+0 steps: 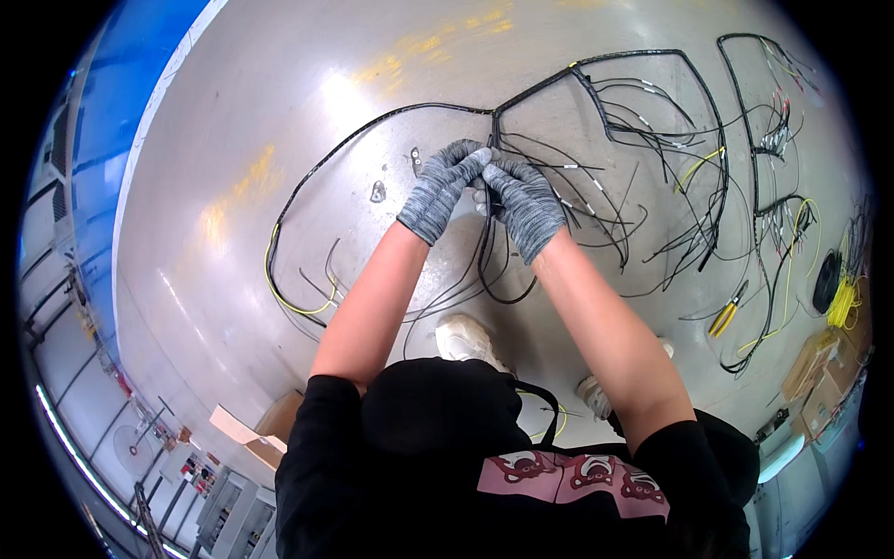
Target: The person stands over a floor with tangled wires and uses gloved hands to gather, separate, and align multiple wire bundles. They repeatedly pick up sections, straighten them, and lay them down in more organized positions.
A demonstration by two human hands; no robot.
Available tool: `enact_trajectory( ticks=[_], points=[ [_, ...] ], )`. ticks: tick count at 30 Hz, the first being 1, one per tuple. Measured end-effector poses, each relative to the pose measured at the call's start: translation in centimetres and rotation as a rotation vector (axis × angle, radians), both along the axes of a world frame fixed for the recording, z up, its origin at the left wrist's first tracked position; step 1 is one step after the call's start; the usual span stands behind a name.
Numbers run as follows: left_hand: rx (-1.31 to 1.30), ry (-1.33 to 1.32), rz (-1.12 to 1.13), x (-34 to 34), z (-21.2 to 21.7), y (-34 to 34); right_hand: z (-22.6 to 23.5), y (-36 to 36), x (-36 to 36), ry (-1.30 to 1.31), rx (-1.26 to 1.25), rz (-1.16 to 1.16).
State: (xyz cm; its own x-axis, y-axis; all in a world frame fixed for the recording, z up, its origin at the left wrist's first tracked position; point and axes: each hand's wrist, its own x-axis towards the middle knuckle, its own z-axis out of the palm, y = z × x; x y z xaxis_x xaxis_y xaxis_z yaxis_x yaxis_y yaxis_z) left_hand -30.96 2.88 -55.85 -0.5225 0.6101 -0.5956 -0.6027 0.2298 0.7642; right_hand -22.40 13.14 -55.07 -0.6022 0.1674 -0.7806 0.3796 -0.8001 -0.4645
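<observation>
Where the black harness (535, 88) forked above the grey floor (279, 102), its short middle branch (494, 132) ran down between the hands. The left hand (442, 188) was nearly closed, thumb and fingertips pinched at that branch; the right hand (525, 200) curled around it too, though the grey gloves hid its exact grip. Below, wires (507, 301) sagged in a loop. The thick trunk looked springy and fairly stiff, light over any short length but likely to drag as a whole; the thinner wires seemed limp and ready to tangle. Close to the fork looked the surest hold; thin ends would bend easily.
</observation>
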Motion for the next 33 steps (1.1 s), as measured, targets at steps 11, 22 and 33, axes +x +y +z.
enact_trajectory(
  ticks=[11,22,33],
  points=[
    [-0.367,1.088,0.51,-9.8,14.1,-6.3,-5.2,6.4,-1.9,0.018,1.161,0.321],
    [-0.343,0.403,-0.01,-2.6,-9.3,0.9,-8.7,6.5,-6.0,-0.04,1.0,0.832],
    [-0.189,0.168,-0.078,-1.9,-7.0,2.9,-7.9,7.0,-4.9,0.044,0.123,0.361]
  ],
)
